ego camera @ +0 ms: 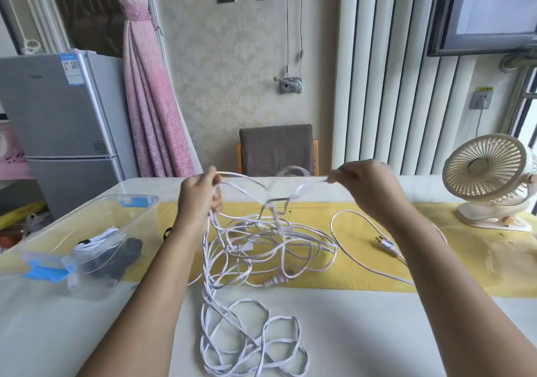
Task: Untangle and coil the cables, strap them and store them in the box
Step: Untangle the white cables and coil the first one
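**Both hands up in the white tangle**

The white cables (pixel 261 248) lie in a loose knot on the yellow runner (pixel 363 275) in the middle of the table (pixel 377 333), and a 2nd heap of loops (pixel 252 344) sprawls on the bare tabletop nearer to me. Strands rise from both heaps to my left hand (pixel 200 193), which I hold above the table with its fingers curled round a bunch of them. My right hand (pixel 366 184) is raised at about the same height, well apart from the left, and pinches 1 strand between thumb and fingertips. The stretch of cable between my hands is blurred. 1 plug (pixel 385 244) lies on the runner under my right forearm, and another (pixel 276 280) lies at the near edge of the knot.

The clear box (pixel 145 216) with blue latches stands on the table to my left, open. In it lie a white bundle (pixel 96 238) and a black bundle (pixel 128 248). A cream desk fan (pixel 488 179) stands at the right end of the table. A grey chair (pixel 276 149) faces me across the far edge, and a silver fridge (pixel 64 132) and a pink curtain (pixel 151 115) stand behind on the left
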`<state>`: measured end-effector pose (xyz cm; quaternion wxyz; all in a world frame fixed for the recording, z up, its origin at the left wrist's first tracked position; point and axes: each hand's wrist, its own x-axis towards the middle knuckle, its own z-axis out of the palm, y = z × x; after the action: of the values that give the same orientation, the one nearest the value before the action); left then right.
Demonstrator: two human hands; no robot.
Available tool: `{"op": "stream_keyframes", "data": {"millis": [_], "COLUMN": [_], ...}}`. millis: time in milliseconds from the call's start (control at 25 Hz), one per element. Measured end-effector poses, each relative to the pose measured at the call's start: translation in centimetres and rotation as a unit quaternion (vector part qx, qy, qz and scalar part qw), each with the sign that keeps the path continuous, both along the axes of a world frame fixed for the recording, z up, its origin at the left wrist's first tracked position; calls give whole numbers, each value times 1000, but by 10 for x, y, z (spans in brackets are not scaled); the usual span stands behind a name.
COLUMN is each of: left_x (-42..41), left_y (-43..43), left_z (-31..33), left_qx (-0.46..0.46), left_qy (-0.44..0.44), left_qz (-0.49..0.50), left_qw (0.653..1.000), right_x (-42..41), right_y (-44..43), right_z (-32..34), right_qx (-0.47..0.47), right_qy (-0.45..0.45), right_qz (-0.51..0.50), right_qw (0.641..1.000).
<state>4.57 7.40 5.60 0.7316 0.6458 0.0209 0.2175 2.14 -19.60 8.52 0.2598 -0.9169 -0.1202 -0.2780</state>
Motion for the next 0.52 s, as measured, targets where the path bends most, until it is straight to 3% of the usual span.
{"op": "stream_keyframes", "data": {"millis": [160, 280, 360, 400, 440, 520], "left_x": [6, 6, 6, 6, 3, -4], "left_y": [11, 9, 15, 19, 21, 21], "left_z": [-2, -1, 0, 0, 0, -2], "left_qx": [-152, -175, -73, 35, 179, 440], "left_qy": [-68, -96, -46, 27, 128, 301], "left_qz": [91, 144, 129, 102, 57, -64], "left_qw": [982, 969, 988, 994, 974, 843], "right_x": [7, 14, 18, 21, 23, 21], "right_y": [-30, -47, -60, -66, -70, -68], "right_z": [6, 2, -2, -4, -7, -10], "right_qx": [51, 75, 57, 27, -20, -142], "right_qy": [-11, -37, -6, 37, 107, 277], "right_qz": [-113, -206, -242, -249, -244, -187], "right_qw": [992, 975, 968, 967, 964, 932]}}
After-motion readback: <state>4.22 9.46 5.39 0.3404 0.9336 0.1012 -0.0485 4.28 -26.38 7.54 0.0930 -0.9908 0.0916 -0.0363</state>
